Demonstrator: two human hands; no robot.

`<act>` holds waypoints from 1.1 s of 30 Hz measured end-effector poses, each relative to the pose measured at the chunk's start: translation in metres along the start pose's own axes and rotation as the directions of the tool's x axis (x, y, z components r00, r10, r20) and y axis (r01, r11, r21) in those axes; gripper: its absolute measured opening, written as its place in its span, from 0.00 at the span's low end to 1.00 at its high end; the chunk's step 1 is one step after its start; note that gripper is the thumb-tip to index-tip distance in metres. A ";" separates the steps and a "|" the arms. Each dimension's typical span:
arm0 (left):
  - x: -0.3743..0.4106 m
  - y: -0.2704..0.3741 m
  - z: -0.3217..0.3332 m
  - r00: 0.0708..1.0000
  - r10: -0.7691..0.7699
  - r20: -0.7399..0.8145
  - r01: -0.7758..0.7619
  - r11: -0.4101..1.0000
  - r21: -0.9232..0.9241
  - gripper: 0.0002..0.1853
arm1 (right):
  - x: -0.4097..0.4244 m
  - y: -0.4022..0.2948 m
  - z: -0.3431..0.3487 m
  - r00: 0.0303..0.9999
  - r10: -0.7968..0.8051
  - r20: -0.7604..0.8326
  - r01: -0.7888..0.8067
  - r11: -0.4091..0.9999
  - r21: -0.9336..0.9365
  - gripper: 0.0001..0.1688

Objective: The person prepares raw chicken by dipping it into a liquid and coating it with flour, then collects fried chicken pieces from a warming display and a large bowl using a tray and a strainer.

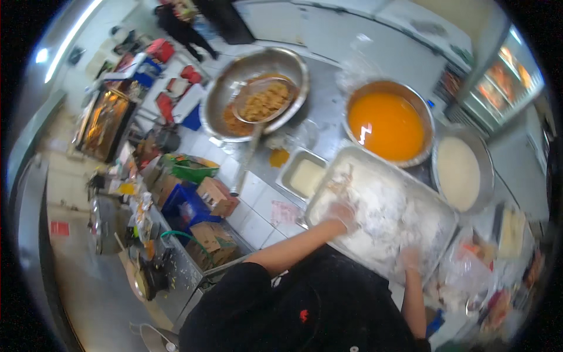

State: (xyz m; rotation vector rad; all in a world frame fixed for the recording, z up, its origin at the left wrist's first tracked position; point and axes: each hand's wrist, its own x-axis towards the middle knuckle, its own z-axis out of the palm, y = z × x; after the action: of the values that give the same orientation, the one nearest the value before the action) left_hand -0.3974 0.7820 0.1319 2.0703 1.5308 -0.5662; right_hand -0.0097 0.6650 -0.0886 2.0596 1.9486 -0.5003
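A large metal tray (pixel 444 215) holds white flour with pale, flour-covered pieces in it. My left hand (pixel 341 216), in a clear glove, is in the flour at the tray's left side. Toward the tray's near right corner, my right hand (pixel 410 259) rests low over the flour, also gloved and blurred. The fingers of both hands are too blurred and dusted to tell whether they hold anything. Beside the tray stands a small rectangular metal pan (pixel 303 176) of pale liquid. Some floured pieces (pixel 345 174) lie near the tray's upper left corner.
Beyond the tray stand a pot of orange liquid (pixel 387 125) and a bowl of whitish batter (pixel 458 174). A strainer of brown pieces (pixel 266 101) lies in a wide metal bowl (pixel 213 103), its handle overhanging the table edge. Plastic bags (pixel 466 268) sit at right. A person (pixel 184 28) stands far off.
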 end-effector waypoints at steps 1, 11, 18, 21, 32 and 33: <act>0.012 -0.002 0.011 0.999 -0.001 0.032 0.002 1.000 -0.021 0.45 | -0.006 -0.016 -0.031 0.997 0.059 0.046 -0.065 0.987 0.149 0.25; 0.067 0.011 0.006 0.979 0.186 0.080 -0.174 0.975 -0.138 0.38 | 0.003 -0.128 -0.184 0.996 0.088 -0.015 -0.059 0.777 0.627 0.32; 0.103 0.016 0.060 0.965 0.234 -0.114 -0.260 0.896 -0.360 0.33 | -0.009 -0.151 -0.183 0.997 0.082 -0.006 -0.060 0.767 0.639 0.33; 0.102 0.010 0.072 0.997 0.066 -0.045 -0.080 0.839 -0.538 0.34 | -0.012 -0.158 -0.166 0.998 0.030 -0.050 0.008 0.784 0.621 0.33; -0.016 -0.046 0.023 0.955 -0.157 -0.253 0.105 0.973 -0.205 0.24 | 0.031 -0.286 -0.248 0.868 -0.380 -0.320 0.447 0.317 0.837 0.35; -0.022 -0.049 0.019 0.966 -0.157 -0.207 0.112 0.971 -0.212 0.23 | 0.039 -0.297 -0.250 0.843 -0.468 -0.265 0.491 0.467 0.736 0.35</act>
State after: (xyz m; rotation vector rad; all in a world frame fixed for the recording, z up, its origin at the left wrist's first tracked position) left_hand -0.4508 0.7656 0.1229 1.9381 1.7882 -0.2211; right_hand -0.2873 0.8242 0.1349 1.8062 2.6426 -1.7596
